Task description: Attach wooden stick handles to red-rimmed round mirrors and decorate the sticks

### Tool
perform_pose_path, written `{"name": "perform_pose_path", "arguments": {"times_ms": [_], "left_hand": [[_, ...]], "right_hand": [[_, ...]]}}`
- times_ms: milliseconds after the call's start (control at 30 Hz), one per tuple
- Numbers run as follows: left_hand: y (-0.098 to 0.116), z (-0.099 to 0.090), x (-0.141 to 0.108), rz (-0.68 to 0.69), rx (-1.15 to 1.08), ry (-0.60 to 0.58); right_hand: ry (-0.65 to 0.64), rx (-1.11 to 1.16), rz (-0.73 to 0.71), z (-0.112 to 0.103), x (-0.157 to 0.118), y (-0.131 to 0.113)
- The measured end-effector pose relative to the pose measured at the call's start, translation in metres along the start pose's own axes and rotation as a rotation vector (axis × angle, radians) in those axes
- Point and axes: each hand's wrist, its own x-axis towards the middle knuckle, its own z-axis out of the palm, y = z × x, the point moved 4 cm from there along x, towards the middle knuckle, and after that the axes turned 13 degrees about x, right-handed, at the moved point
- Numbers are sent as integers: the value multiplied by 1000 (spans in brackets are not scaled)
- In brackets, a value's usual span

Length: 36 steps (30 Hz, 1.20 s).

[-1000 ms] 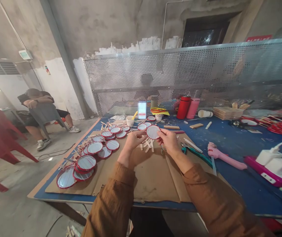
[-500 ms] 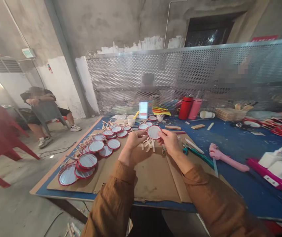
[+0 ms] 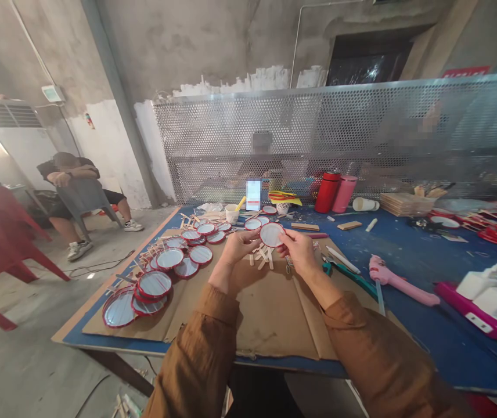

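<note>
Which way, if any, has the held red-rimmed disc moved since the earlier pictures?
No. Against the upright phone, the red-rimmed disc keeps practically the same place, below and slightly right of it; the view shifted.

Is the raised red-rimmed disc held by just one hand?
No, the left hand and right hand both grip the red-rimmed disc, from opposite sides.

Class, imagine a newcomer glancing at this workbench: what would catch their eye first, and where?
Probably the red-rimmed disc held between the left hand and right hand, mid-view. Next might come the cluster of similar discs on the left of the cardboard, then the pink glue gun lying on the blue table at the right.
</note>
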Motion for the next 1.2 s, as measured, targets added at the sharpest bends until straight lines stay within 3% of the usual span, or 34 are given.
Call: {"name": "perform_pose_path", "arguments": {"times_ms": [233,333,433,567,667,767,833,933,1033,1100,1200], "left_hand": [[3,1,0,-13,67,-1],[7,-5,-1,-185,230,249],[12,-16,-4,-351,352,488],[15,-40,-9,-378,372,689],[10,-56,-15,-432,347,768],[8,-52,-14,-367,306,633],[13,-37,-9,-234,269,447],[20,-8,-6,-178,230,285],[26,30,-5,-81,182,-35],[24,47,-8,-107,72,-188],[18,56,-11,-132,8,-259]], "right_hand": [[11,-19,17,-1,1,0],[-9,-110,68,-2,0,1],[-124,-189,175,8,-5,2],[-257,-88,316,29,-16,3],[-356,-295,328,34,-24,2],[-790,-532,473,38,-41,8],[-963,-587,515,38,-51,9],[-970,-607,494,38,-55,8],[-916,-583,479,38,-54,9],[-908,-558,475,37,-53,9],[-945,-543,495,35,-52,11]]}}
